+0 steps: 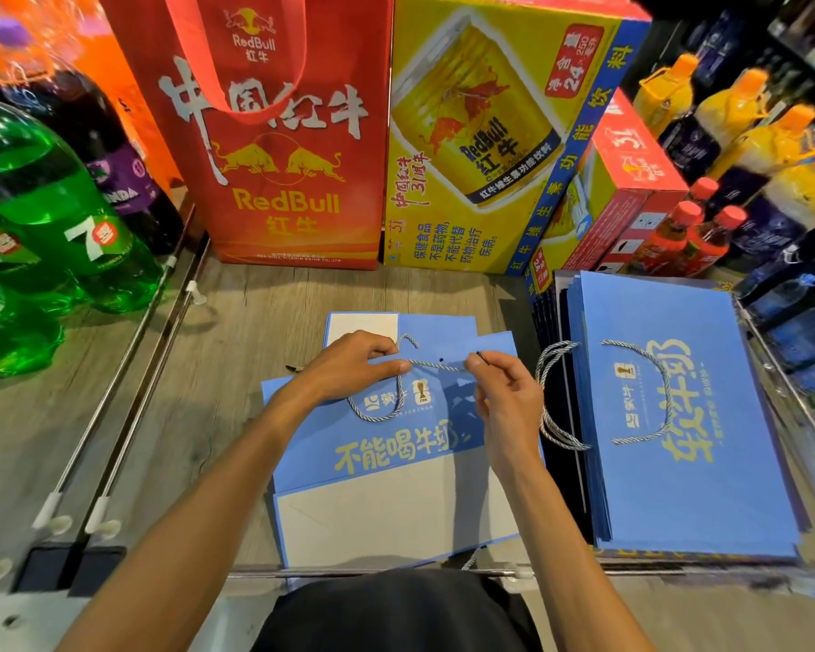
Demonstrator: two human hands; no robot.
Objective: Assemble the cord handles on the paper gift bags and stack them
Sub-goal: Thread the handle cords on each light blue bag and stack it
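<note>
A flat blue paper gift bag (391,458) with yellow lettering lies on the wooden shelf in front of me. A silver twisted cord (438,365) stretches across its top edge between my hands. My left hand (354,364) pinches the cord near one punched hole, where a loop of the cord hangs down over the bag. My right hand (504,392) pinches the cord's black-tipped end just right of a second small hole (442,359). To the right lies a stack of blue bags (688,501) with cord handles fitted.
A red RedBull bag (274,134) and a yellow RedBull carton (490,134) stand behind the work spot. Green soda bottles (43,218) fill the left, juice bottles (749,134) the right. Metal shelf rails (128,392) run along the left and the front edge.
</note>
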